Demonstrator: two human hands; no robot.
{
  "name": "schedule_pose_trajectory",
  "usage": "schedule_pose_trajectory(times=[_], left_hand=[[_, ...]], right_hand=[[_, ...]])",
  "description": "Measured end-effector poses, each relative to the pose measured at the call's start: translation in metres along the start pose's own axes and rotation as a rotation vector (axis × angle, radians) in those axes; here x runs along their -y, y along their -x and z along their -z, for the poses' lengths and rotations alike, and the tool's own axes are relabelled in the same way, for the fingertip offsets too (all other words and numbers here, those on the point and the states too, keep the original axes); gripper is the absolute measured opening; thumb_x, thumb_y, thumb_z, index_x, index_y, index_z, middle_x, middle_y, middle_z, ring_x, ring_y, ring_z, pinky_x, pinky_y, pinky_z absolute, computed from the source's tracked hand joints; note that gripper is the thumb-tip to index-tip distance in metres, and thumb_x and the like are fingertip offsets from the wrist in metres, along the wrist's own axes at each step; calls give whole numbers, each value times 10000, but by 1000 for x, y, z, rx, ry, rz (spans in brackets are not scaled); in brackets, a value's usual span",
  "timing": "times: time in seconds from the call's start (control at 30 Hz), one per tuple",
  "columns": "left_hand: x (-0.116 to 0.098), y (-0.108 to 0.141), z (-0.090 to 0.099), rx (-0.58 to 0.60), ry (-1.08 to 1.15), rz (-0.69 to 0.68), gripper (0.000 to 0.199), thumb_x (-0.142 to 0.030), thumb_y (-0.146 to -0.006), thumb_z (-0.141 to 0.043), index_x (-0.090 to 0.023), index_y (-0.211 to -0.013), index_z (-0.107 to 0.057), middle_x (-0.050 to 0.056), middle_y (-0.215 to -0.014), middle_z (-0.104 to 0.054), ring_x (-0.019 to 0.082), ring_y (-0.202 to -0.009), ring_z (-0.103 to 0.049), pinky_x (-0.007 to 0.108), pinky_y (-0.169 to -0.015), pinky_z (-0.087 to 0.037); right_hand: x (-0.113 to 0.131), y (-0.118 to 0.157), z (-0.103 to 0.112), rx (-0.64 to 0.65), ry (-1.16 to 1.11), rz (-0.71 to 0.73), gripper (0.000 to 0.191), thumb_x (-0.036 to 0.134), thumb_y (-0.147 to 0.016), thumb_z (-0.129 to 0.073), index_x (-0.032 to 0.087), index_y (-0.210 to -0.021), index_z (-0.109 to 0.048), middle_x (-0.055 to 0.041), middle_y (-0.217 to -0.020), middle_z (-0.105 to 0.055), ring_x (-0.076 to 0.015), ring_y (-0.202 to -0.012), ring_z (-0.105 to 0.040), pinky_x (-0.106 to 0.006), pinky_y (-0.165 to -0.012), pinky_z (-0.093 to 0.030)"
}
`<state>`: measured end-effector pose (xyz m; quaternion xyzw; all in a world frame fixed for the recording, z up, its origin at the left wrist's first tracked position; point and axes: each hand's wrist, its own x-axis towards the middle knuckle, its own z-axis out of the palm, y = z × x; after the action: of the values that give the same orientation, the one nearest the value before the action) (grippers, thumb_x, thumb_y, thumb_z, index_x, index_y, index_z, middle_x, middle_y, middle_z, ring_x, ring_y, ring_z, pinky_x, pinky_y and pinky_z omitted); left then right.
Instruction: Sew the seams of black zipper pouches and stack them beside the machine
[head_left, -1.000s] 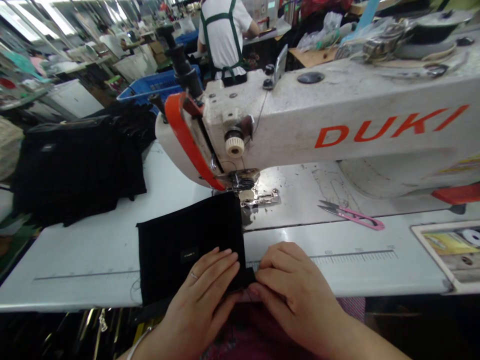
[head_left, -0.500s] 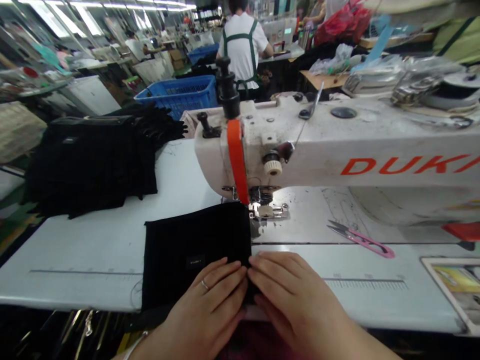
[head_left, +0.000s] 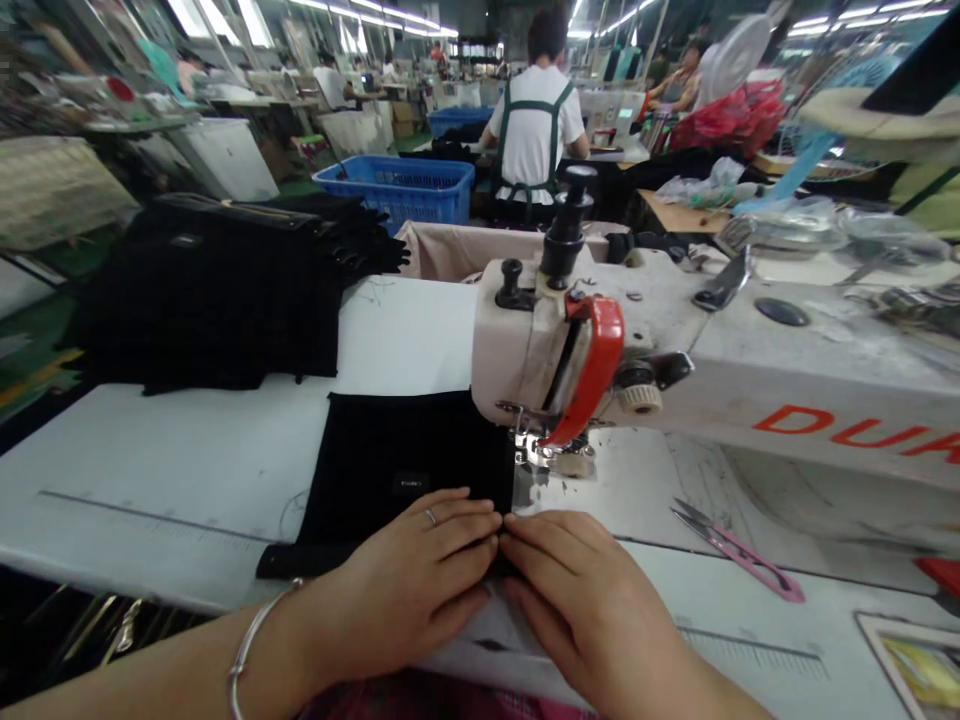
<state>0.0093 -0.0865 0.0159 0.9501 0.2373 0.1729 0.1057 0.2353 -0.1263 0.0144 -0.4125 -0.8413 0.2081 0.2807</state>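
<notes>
A black fabric piece (head_left: 375,440) with a small label lies flat on the white table, its right edge by the presser foot (head_left: 532,450) of the sewing machine (head_left: 675,370). My left hand (head_left: 427,570), with a ring and a bracelet, rests on its lower right part, fingers pressed together. Beside it, fingertips nearly touching, my right hand (head_left: 577,590) pinches the fabric's right edge. The thumbs are partly under the hands.
A stack of black fabric pieces (head_left: 210,290) sits at the left. Pink thread snips (head_left: 742,550) lie to the right. Behind are a blue basket (head_left: 397,185) and a seated person (head_left: 536,120) facing away.
The view has tilted up and shifted left. The fabric has moved forward along the presser foot, and more of its lower strip shows beside my left wrist. Both hands stay on it.
</notes>
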Motion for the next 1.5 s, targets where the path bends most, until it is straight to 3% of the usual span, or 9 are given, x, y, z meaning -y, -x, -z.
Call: schedule_pose_trajectory(times=[0.13,0.43,0.67,0.87,0.97,1.07,1.23,1.4,1.5], left_hand=[[19,-8,-3,24,39,-13,289,-235,-932,-585,-161,-1211,-615,94,-1282,-639,228,-1258,-550,443,-1148,-414],[53,-32,-4,-35,38,-117,274,-237,-937,-579,-148,-1195,-598,100,-1215,-654,212,-1222,-567,413,-1125,-417],[70,-46,-5,-67,2,-138,270,-280,-929,-596,-167,-1174,-620,95,-1198,-667,221,-1183,-594,409,-1086,-445],[78,-48,3,-27,-21,-167,227,-272,-974,-573,-163,-1159,-647,81,-1208,-672,209,-1203,-573,394,-1082,-447],[82,-45,8,-32,-28,-140,210,-238,-979,-566,-172,-1147,-673,85,-1191,-681,216,-1171,-590,414,-1054,-470],[84,-39,6,-87,44,-84,192,-223,-989,-546,-182,-1089,-705,71,-1088,-711,178,-1023,-649,358,-945,-540],[71,-36,-6,-167,144,11,146,-203,-972,-579,-183,-1026,-714,42,-1042,-731,163,-973,-670,326,-900,-562],[55,-39,-12,-149,77,3,178,-171,-992,-520,-156,-1045,-689,54,-1081,-725,172,-1001,-655,337,-924,-541],[54,-39,-13,-167,75,-2,164,-174,-988,-523,-159,-1022,-683,48,-1057,-724,173,-981,-656,333,-914,-536]], right_hand=[[-9,-13,7,76,10,-45,292,166,-969,-532,212,-1247,-610,-57,-1189,-650,-251,-1059,-576,-464,-947,-495],[-26,-36,12,87,130,-67,227,208,-968,-516,181,-1144,-656,-107,-1160,-638,-279,-1088,-581,-472,-953,-480],[-38,-40,4,19,251,-110,260,242,-984,-484,177,-1148,-674,-105,-959,-657,-250,-879,-612,-401,-793,-500],[-40,-37,1,-36,234,-101,235,236,-982,-516,175,-1155,-662,-107,-1020,-659,-275,-989,-591,-429,-875,-486],[-44,-35,9,-170,249,-50,192,230,-978,-519,163,-1059,-680,-119,-1033,-652,-281,-993,-573,-417,-841,-486],[-51,-35,16,-228,352,-76,193,229,-978,-509,153,-925,-678,-115,-919,-647,-271,-913,-568,-399,-782,-469],[-54,-35,14,-148,497,-139,285,297,-965,-563,178,-720,-647,-64,-685,-593,-227,-707,-531,-369,-692,-429],[-47,-30,3,-147,223,19,97,192,-956,-586,164,-950,-679,-86,-957,-685,-245,-927,-603,-391,-840,-481],[-46,-28,-3,-148,172,19,111,155,-962,-583,176,-991,-689,-82,-992,-701,-234,-950,-631,-382,-856,-503]])
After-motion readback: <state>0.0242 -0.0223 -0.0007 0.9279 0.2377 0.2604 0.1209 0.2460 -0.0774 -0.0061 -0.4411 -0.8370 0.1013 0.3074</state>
